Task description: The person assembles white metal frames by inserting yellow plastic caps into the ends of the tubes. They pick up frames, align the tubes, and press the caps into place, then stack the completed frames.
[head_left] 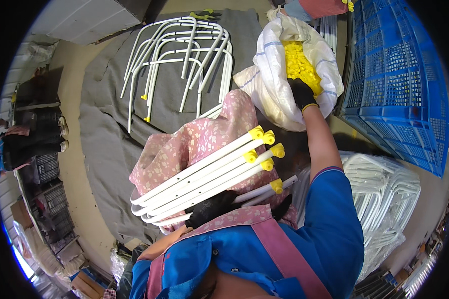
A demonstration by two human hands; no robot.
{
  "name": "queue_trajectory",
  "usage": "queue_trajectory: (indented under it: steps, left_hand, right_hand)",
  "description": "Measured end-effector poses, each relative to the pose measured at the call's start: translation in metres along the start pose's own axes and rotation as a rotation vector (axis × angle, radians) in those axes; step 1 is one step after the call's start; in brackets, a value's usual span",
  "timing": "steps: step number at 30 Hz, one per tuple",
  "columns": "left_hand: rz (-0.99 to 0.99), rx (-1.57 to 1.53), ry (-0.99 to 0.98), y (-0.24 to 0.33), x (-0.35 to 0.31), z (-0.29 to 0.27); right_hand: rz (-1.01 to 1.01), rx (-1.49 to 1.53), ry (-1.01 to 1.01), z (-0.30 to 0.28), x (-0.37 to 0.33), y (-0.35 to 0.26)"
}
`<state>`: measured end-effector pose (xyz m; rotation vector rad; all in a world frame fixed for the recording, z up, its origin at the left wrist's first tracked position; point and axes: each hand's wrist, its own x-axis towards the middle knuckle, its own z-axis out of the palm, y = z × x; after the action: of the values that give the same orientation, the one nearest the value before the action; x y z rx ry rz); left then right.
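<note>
And the right hand is at the sack, upper right of the frame, in among loose caps, its fingers too hidden to tell how closed they are! The white tubes slant across mid-frame over the pink apron, 6 yellow tips showing, while the left hand, lower centre, lies against the lowest ones, its closure impossible to tell.
</note>
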<state>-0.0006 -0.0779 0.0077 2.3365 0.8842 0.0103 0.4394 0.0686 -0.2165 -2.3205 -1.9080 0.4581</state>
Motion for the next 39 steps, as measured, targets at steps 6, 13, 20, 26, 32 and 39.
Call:
queue_trajectory:
  steps: [6,13,20,26,32,39]
  left_hand:
    - [0.017,-0.018,-0.014,0.000,-0.002,-0.003]
    - [0.042,-0.010,-0.002,-0.006,-0.001,-0.003]
    - [0.293,0.079,0.316,-0.008,-0.001,0.006]
    - [0.336,0.339,0.527,0.005,0.002,0.003]
    - [0.366,0.478,0.359,0.020,-0.015,-0.002]
    - [0.187,0.440,0.088,0.029,-0.026,0.002]
  right_hand:
    - [0.039,0.141,-0.103,-0.005,-0.018,0.008]
    - [0.011,0.395,0.013,-0.008,-0.038,0.022]
    - [0.120,0.830,0.439,-0.091,-0.071,-0.019]
    - [0.227,1.442,0.329,-0.123,-0.150,-0.046]
    - [0.376,1.592,0.193,-0.113,-0.221,-0.065]
    - [0.098,1.337,-0.043,-0.112,-0.297,-0.100]
